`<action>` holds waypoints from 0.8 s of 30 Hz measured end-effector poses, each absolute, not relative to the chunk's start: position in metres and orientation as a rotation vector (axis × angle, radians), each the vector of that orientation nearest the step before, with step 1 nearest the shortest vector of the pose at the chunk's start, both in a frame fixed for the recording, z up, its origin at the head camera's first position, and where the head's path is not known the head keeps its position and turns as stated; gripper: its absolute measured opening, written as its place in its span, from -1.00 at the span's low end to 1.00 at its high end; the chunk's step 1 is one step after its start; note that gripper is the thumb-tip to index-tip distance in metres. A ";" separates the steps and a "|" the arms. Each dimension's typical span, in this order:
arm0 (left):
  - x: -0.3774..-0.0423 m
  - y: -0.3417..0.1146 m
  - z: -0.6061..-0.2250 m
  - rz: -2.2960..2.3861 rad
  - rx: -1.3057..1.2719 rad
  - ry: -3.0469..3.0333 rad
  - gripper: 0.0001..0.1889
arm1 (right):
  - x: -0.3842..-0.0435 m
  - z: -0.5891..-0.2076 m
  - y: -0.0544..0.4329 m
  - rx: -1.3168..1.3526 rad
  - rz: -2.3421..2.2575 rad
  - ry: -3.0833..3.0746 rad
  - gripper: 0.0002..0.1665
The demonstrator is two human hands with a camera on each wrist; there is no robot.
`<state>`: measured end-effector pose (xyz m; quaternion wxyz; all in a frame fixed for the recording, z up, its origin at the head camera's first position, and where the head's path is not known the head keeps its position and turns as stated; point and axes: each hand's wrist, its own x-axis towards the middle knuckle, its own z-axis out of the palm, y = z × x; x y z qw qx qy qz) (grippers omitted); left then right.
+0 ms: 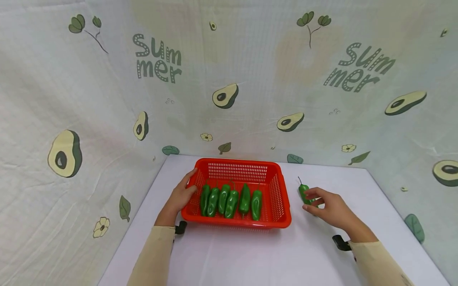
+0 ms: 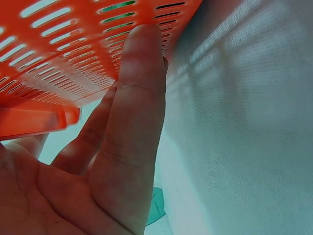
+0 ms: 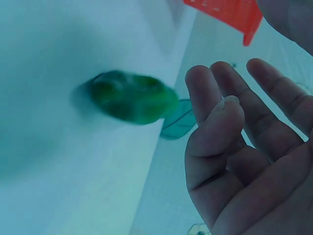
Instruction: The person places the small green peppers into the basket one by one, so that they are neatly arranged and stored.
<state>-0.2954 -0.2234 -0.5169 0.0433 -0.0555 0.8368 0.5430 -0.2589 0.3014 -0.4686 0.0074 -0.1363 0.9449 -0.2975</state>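
Observation:
My left hand (image 1: 180,197) grips the left rim of the red plastic basket (image 1: 236,223), thumb over the rim. In the left wrist view its fingers (image 2: 139,93) reach up against the slotted outer wall. Several green peppers (image 1: 231,203) lie side by side in the basket, mostly stems toward the back. To the right of the basket, a single green pepper (image 1: 303,192) lies on the table. My right hand (image 1: 332,208) hovers over it with fingers loosely bent, partly covering it in the head view. A gap separates them in the right wrist view, and nothing is between thumb and fingers.
A white cloth covers the table (image 1: 243,258). Behind it and along both sides hangs a pale curtain (image 1: 250,131) printed with avocados, leaves and lettering. The left side of the curtain runs close beside my left hand.

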 end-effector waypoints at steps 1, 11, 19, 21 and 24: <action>-0.295 -0.223 -0.517 1.662 -0.170 2.559 -0.28 | -0.259 -0.471 0.305 -0.409 -0.928 2.954 -0.38; -0.293 -0.221 -0.516 1.669 -0.148 2.558 -0.28 | -0.268 -0.485 0.335 -0.336 -0.869 2.974 -0.38; -0.294 -0.222 -0.515 1.647 -0.147 2.582 -0.28 | -0.291 -0.483 0.349 -0.391 -0.871 2.940 -0.35; -0.294 -0.221 -0.514 1.640 -0.144 2.584 -0.28 | -0.298 -0.482 0.353 -0.405 -0.890 2.905 -0.34; -0.294 -0.221 -0.514 1.627 -0.144 2.582 -0.28 | -0.310 -0.483 0.360 -0.406 -0.926 2.830 -0.30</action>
